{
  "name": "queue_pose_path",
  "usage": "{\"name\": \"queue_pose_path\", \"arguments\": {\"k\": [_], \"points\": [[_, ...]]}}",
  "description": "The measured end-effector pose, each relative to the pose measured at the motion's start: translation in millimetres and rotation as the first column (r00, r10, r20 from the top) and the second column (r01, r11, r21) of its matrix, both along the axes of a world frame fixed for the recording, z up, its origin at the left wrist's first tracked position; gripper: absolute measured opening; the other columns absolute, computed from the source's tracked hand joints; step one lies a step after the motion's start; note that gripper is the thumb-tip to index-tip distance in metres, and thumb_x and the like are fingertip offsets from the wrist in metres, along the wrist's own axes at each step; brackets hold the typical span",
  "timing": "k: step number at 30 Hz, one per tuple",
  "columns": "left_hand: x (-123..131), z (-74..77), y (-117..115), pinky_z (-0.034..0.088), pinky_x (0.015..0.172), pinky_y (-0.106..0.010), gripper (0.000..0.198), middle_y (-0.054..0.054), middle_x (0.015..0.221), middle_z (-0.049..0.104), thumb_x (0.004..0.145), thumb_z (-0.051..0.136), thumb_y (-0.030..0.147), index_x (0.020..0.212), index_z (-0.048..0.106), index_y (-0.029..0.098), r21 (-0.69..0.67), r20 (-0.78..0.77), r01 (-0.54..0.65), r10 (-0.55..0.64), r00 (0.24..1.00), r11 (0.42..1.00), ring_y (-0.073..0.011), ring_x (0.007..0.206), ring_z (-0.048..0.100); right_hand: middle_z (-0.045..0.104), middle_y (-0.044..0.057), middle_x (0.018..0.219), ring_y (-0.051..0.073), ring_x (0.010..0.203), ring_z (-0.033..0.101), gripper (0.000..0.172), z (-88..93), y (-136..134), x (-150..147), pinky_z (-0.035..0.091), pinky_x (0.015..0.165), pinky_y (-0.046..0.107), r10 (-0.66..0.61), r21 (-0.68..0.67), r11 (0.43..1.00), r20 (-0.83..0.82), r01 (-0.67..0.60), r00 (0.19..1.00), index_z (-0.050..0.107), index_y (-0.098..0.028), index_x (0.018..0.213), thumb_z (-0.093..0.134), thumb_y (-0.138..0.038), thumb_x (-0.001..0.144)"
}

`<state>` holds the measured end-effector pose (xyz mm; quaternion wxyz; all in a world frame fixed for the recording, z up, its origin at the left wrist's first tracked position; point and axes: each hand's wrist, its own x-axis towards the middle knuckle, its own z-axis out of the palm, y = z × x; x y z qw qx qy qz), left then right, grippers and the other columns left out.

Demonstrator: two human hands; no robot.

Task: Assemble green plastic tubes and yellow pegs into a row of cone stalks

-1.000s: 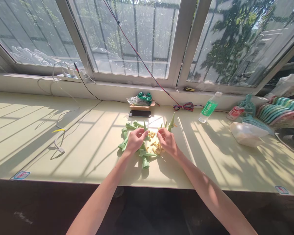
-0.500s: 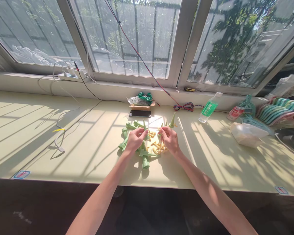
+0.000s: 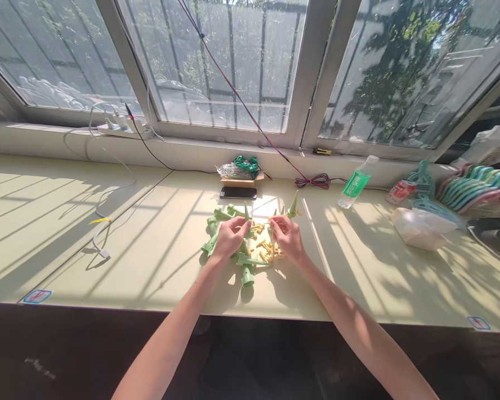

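Note:
A heap of green plastic cone spikes (image 3: 223, 214) and small yellow pieces (image 3: 266, 249) lies on the pale table (image 3: 150, 250). My left hand (image 3: 229, 238) is closed around one green spike, whose tip shows above my fingers. My right hand (image 3: 289, 238) sits just right of it, fingers pinched on something small that I cannot make out. One green spike (image 3: 293, 204) stands upright behind my right hand. Another spike (image 3: 247, 274) lies near the table's front.
A black phone (image 3: 238, 193), a small cardboard box with a green bag (image 3: 240, 171) and coiled red wire (image 3: 315, 181) lie behind the heap. A water bottle (image 3: 355, 182), a can (image 3: 397, 192), a plastic bag (image 3: 420, 228) and stacked hangers (image 3: 475, 189) sit at right. White cables (image 3: 104, 166) run at left.
My right hand rose slightly off the yellow pieces and pinched its fingers together; over the last half second both hands stay almost still.

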<state>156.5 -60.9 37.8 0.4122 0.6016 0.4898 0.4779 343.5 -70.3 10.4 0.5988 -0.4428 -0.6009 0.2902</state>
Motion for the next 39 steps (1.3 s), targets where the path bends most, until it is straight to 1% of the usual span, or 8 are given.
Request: {"name": "queue_pose_path", "arguments": {"k": [3, 10, 15, 19, 25, 30, 36, 39], "points": [[0.1, 0.6, -0.5, 0.049, 0.049, -0.024, 0.034, -0.008, 0.084, 0.075, 0.083, 0.070, 0.050, 0.091, 0.073, 0.017, -0.006, -0.012, 0.006, -0.006, 1.000, 1.000, -0.0179, 0.065, 0.067, 0.070, 0.005, 0.079, 0.016, 0.064, 0.065, 0.025, 1.5, -1.2, -1.1, 0.050, 0.053, 0.026, 0.016, -0.009, 1.000, 0.016, -0.016, 1.000, 0.067, -0.020, 0.090, 0.062, -0.045, 0.092], [1.5, 3.9, -3.2, 0.049, 0.050, -0.025, 0.036, -0.009, 0.085, 0.075, 0.082, 0.071, 0.050, 0.093, 0.073, 0.016, -0.014, -0.019, -0.002, 0.002, 1.000, 1.000, -0.0189, 0.067, 0.068, 0.072, 0.006, 0.082, 0.017, 0.068, 0.066, 0.028, 3.7, -3.7, -2.3, 0.052, 0.055, 0.026, 0.052, -0.013, 0.999, 0.059, -0.051, 0.997, 0.067, -0.019, 0.090, 0.062, -0.046, 0.092], [1.6, 3.0, -2.5, 0.052, 0.052, -0.026, 0.041, -0.012, 0.094, 0.076, 0.078, 0.074, 0.052, 0.095, 0.073, 0.015, 0.001, -0.013, 0.011, -0.011, 1.000, 1.000, -0.0226, 0.077, 0.071, 0.072, 0.006, 0.082, 0.018, 0.068, 0.066, 0.031, 4.4, -4.8, -3.0, 0.052, 0.054, 0.026, 0.073, -0.024, 0.997, 0.072, -0.072, 0.995, 0.068, -0.020, 0.091, 0.062, -0.050, 0.091], [1.8, 3.5, -3.0, 0.052, 0.052, -0.026, 0.040, -0.013, 0.099, 0.076, 0.078, 0.074, 0.051, 0.094, 0.073, 0.015, 0.012, -0.014, 0.028, -0.027, 1.000, 1.000, -0.0238, 0.081, 0.072, 0.071, 0.006, 0.085, 0.016, 0.063, 0.064, 0.031, 4.4, -5.5, -3.8, 0.051, 0.053, 0.026, 0.110, -0.027, 0.994, 0.066, -0.108, 0.992, 0.068, -0.020, 0.092, 0.062, -0.050, 0.090], [2.7, 3.8, -3.9, 0.052, 0.052, -0.025, 0.039, -0.009, 0.087, 0.074, 0.079, 0.072, 0.053, 0.087, 0.072, 0.015, 0.047, -0.023, 0.059, -0.058, 0.998, 0.997, -0.0230, 0.078, 0.071, 0.069, 0.004, 0.082, 0.013, 0.056, 0.059, 0.029, 2.5, -5.9, -4.8, 0.050, 0.052, 0.026, 0.173, -0.027, 0.985, 0.040, -0.172, 0.984, 0.068, -0.020, 0.093, 0.063, -0.048, 0.091], [2.8, 4.0, -3.8, 0.052, 0.054, -0.024, 0.038, -0.008, 0.087, 0.073, 0.080, 0.071, 0.052, 0.086, 0.071, 0.015, 0.061, -0.035, 0.092, -0.090, 0.995, 0.994, -0.0215, 0.077, 0.070, 0.071, 0.005, 0.085, 0.015, 0.063, 0.063, 0.030, -0.1, -6.2, -5.3, 0.052, 0.054, 0.026, 0.203, -0.022, 0.979, 0.036, -0.202, 0.979, 0.069, -0.019, 0.095, 0.065, -0.048, 0.090], [2.6, 3.9, -3.4, 0.054, 0.060, -0.026, 0.036, -0.008, 0.088, 0.073, 0.081, 0.069, 0.051, 0.086, 0.072, 0.015, 0.079, -0.044, 0.105, -0.102, 0.994, 0.991, -0.0217, 0.080, 0.070, 0.071, 0.005, 0.085, 0.015, 0.063, 0.064, 0.031, -0.9, -6.0, -5.2, 0.052, 0.054, 0.026, 0.213, -0.033, 0.977, 0.036, -0.212, 0.976, 0.069, -0.019, 0.095, 0.064, -0.050, 0.090], [2.5, 3.1, -2.8, 0.054, 0.060, -0.026, 0.036, -0.008, 0.088, 0.073, 0.081, 0.069, 0.051, 0.086, 0.072, 0.015, 0.082, -0.044, 0.104, -0.100, 0.994, 0.991, -0.0220, 0.080, 0.071, 0.071, 0.005, 0.086, 0.016, 0.064, 0.065, 0.030, 0.0, -6.0, -4.7, 0.053, 0.054, 0.026, 0.216, -0.029, 0.976, 0.034, -0.215, 0.976, 0.069, -0.019, 0.095, 0.065, -0.049, 0.090]]}}
